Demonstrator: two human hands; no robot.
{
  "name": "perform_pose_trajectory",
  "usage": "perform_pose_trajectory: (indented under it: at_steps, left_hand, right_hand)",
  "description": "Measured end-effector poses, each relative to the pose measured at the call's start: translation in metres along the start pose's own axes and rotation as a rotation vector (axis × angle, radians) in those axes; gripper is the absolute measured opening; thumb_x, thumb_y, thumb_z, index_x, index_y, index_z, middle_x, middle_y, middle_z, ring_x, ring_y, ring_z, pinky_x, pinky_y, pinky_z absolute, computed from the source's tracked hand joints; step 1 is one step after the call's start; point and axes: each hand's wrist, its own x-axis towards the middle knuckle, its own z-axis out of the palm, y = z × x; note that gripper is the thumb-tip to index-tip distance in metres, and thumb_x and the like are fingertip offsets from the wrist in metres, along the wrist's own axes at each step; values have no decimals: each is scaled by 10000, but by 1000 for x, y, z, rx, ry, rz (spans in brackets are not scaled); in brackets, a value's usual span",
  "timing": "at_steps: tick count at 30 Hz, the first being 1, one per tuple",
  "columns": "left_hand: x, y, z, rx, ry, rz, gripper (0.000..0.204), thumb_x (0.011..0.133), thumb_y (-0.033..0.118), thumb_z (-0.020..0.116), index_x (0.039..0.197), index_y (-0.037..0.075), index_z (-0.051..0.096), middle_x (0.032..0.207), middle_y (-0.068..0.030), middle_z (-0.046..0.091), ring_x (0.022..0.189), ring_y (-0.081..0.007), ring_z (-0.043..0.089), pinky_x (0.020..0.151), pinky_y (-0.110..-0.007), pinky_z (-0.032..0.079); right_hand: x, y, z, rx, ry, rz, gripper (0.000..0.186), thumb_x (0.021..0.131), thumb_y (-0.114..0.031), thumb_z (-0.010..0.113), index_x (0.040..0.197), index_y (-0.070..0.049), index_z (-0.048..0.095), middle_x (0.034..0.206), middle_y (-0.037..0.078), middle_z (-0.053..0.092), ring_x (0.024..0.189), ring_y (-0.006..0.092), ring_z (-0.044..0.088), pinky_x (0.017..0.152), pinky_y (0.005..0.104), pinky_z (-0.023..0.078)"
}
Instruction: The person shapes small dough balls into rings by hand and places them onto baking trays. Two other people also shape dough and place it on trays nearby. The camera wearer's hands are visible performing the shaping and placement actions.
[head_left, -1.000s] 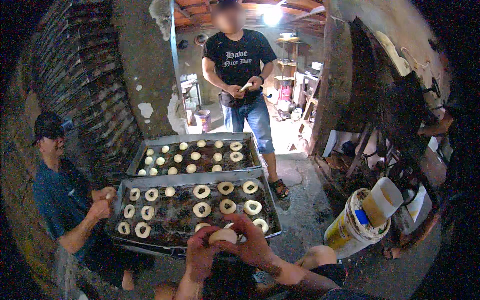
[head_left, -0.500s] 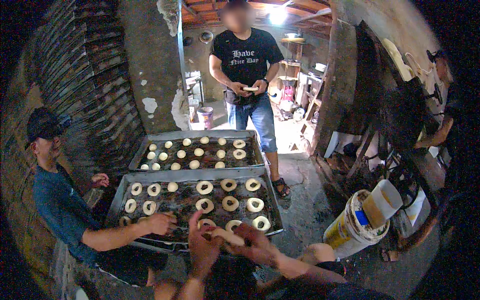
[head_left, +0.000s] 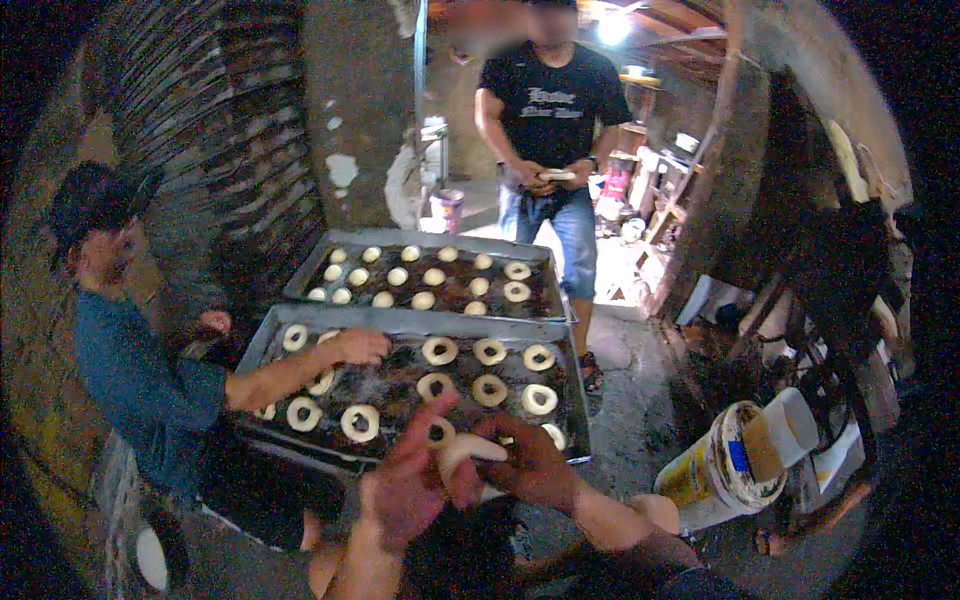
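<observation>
Both hands meet low in the middle, over the near edge of a dark metal tray (head_left: pixel 400 322). They grip one pale piece of dough (head_left: pixel 468 452), bent and drawn out, partly covered by fingers. My left hand (head_left: pixel 408 492) curls around its left side with the fingers upward. On the right part, my right hand (head_left: pixel 535 468) pinches the dough. Rows of dough rings (head_left: pixel 346 422) lie in the tray. From the left, a co-worker's hand (head_left: pixel 360 347) reaches over the tray's far-left part, hiding what lies beneath.
Behind, a second tray (head_left: pixel 440 240) carries dough balls (head_left: pixel 422 301) and a few rings. Beyond it stands a person in a black T-shirt (head_left: pixel 555 95), holding pale dough. A whitish bucket (head_left: pixel 690 480) with a scoop-like container sits on the floor right. Ridged dark wall at left.
The view has shifted, so the trays appear farther right. The co-worker's hand has moved from the tray's near part to its far part. The dough in my hands is now more bent and tilted.
</observation>
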Motion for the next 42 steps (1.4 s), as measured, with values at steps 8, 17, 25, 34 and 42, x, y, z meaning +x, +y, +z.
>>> perform_pose_trajectory:
  at_steps: [8,17,25,34,42]
  left_hand:
    - [-8,-10,-16,256,372,174,461,947,360,487,1316,84,476,1015,-101,568,824,-207,529,721,-340,413]
    - [4,-39,-57,-761,559,80,565,934,346,525,1416,80,399,1296,-168,567,1235,-302,516,1073,-460,359]
    - [-3,-47,-59,-477,400,180,377,898,229,647,1215,34,582,1136,-94,646,1040,-201,608,933,-355,448]
    - [-3,-27,-50,-575,-123,-43,627,841,514,598,1223,18,576,1160,-104,619,1050,-202,571,902,-339,428]
    - [-2,2,42,-701,-548,813,858,873,798,334,1442,159,261,1371,-174,389,1025,-238,485,845,-500,399]
  right_hand:
    - [22,2,21,689,-50,287,336,814,-75,683,1133,-62,578,894,39,606,743,174,591,701,301,500]
    - [150,49,27,671,-47,120,115,856,-80,603,955,-36,644,902,94,638,801,189,624,757,340,512]
    - [285,182,92,-507,196,-331,302,762,-271,716,869,8,672,775,132,651,747,243,665,687,389,541]
    - [276,228,116,-468,391,-146,344,809,-153,685,1118,-9,636,940,178,657,843,324,655,758,419,536]
    - [24,122,4,-330,122,86,214,813,-70,648,1022,-37,679,897,111,625,828,232,629,730,343,506]
